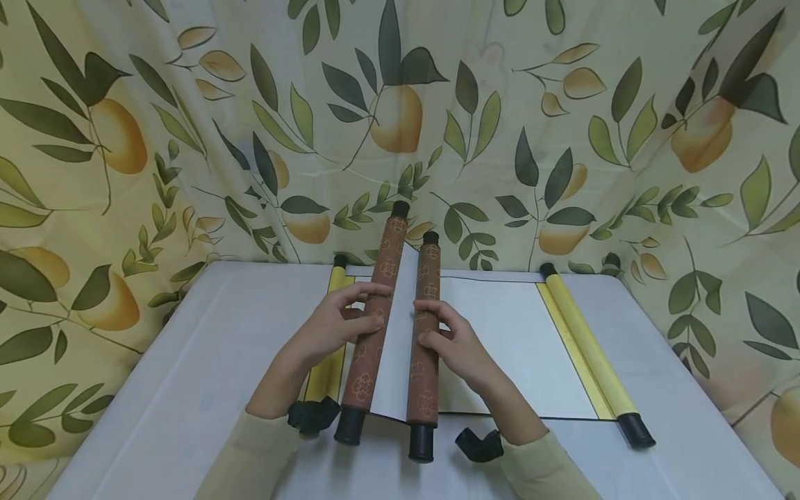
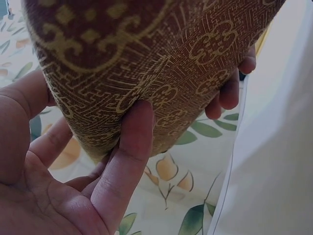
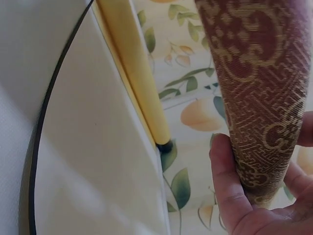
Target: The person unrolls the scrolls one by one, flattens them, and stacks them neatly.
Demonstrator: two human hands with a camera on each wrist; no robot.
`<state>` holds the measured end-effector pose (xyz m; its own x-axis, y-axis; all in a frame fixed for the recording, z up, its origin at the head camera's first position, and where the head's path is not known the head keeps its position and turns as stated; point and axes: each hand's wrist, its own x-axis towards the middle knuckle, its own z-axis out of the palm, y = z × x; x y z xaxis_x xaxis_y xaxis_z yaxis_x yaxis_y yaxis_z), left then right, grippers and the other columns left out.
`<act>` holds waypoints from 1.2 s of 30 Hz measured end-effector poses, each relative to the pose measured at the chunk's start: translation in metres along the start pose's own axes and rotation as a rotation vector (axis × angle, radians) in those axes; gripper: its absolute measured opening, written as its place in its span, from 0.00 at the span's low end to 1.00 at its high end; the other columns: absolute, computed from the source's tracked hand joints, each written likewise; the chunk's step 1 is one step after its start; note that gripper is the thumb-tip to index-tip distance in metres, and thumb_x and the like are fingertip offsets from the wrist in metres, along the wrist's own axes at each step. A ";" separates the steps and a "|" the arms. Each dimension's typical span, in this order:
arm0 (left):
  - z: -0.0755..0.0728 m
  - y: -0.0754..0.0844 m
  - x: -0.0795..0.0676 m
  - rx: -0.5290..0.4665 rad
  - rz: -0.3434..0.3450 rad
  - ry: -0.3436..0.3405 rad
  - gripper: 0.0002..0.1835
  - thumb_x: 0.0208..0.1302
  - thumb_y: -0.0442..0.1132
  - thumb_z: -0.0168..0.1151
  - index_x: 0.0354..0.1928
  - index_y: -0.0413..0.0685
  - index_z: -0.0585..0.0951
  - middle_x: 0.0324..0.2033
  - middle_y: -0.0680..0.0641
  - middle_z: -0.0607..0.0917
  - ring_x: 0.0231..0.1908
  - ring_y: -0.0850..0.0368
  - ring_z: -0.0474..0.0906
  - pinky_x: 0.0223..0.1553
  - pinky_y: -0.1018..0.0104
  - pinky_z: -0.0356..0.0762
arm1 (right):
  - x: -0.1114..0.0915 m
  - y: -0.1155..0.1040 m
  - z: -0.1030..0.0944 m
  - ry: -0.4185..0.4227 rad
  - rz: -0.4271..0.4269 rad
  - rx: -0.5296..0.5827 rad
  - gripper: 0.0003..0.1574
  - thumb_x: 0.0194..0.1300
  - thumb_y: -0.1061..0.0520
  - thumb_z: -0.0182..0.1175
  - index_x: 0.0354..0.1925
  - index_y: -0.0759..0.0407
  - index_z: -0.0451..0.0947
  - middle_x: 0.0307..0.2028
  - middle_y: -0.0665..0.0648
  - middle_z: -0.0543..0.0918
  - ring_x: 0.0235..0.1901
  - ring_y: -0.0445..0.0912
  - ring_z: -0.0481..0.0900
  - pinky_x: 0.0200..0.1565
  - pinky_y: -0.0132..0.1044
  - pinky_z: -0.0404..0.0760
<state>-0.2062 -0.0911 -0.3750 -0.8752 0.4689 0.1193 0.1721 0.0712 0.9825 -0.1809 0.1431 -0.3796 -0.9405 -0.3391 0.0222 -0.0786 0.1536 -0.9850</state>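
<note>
L hand grips L red-brown roll, R hand grips R red-brown roll

Head view, 12 = away from person. L roll at L hand's 3 o'clock, fingers & thumb round it, tilted approx. 7 to 1. R roll at R hand's 9, thumb & fingers on it, nearly 6 to 12. Narrow white strip spans betw. the two. Wide white sheet lies flat on table, partly covered by R hand & roll. R yellow roll at R hand's 3, well apart. L yellow roll partly hidden by L hand. Floral cloth hangs at 12.
</note>
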 end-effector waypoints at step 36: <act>-0.003 0.036 -0.014 -0.031 0.069 0.007 0.22 0.62 0.31 0.57 0.59 0.43 0.70 0.41 0.38 0.71 0.32 0.54 0.75 0.26 0.68 0.73 | 0.014 0.031 -0.010 0.051 -0.004 0.004 0.28 0.63 0.63 0.53 0.61 0.49 0.64 0.59 0.57 0.63 0.47 0.56 0.74 0.40 0.45 0.79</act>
<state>-0.1891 -0.0973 -0.3414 -0.8647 0.4660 0.1876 0.2178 0.0113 0.9759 -0.1997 0.1527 -0.4077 -0.9558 -0.2920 0.0344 -0.0811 0.1490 -0.9855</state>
